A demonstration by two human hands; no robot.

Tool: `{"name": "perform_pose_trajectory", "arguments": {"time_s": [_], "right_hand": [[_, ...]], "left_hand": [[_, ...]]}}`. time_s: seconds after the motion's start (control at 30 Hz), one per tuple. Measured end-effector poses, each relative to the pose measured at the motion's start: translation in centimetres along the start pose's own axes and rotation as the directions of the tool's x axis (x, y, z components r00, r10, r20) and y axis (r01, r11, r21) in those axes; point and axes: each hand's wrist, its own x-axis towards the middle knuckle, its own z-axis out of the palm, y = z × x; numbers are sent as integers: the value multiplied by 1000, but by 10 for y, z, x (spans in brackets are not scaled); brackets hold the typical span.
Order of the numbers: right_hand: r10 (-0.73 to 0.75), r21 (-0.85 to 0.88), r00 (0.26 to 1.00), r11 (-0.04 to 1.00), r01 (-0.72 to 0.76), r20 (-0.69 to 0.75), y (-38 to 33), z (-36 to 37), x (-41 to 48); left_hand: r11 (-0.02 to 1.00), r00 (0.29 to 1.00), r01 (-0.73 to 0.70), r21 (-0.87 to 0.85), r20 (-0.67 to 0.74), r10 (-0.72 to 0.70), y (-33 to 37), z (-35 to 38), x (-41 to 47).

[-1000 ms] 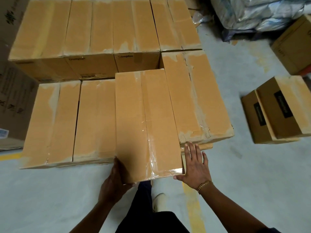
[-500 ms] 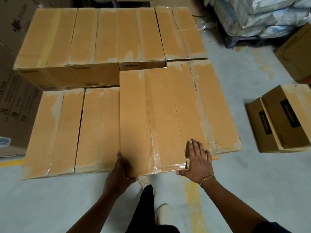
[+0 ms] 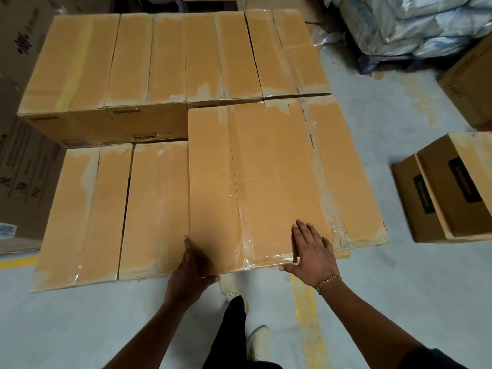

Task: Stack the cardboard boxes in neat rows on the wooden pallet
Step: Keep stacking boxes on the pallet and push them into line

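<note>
A long taped cardboard box [image 3: 234, 182] lies in the front row, higher than the two boxes on its left [image 3: 157, 209]. It is level with the box on its right [image 3: 340, 169], and its far end meets the taller back row of boxes [image 3: 149, 57]. My left hand [image 3: 190, 265] grips its near left corner, thumb up the side. My right hand [image 3: 311, 251] presses flat on the near right corner with straight fingers. A sliver of the wooden pallet [image 3: 342, 253] shows under the right box.
Two loose brown boxes [image 3: 458, 187] sit on the grey floor to the right, and another stands at the far right [image 3: 471, 81]. A large printed carton [image 3: 21, 169] stands at the left. Wrapped white sacks [image 3: 415, 25] are at the back right. A yellow floor line [image 3: 308, 315] runs by my feet.
The box has slid away from me into the front row until its far end reached the back row. Both hands followed it forward, staying on its near corners.
</note>
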Motion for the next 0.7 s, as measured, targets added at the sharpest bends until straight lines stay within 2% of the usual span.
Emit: {"name": "perform_pose_trajectory", "arguments": {"time_s": [0.53, 0.7], "right_hand": [[29, -21, 996, 999, -31, -79, 0, -2, 10], [54, 32, 998, 998, -53, -42, 7, 1, 8]], "left_hand": [[1000, 1000, 21, 20, 8, -21, 5, -1, 12], [998, 997, 47, 34, 53, -49, 3, -5, 12]]}}
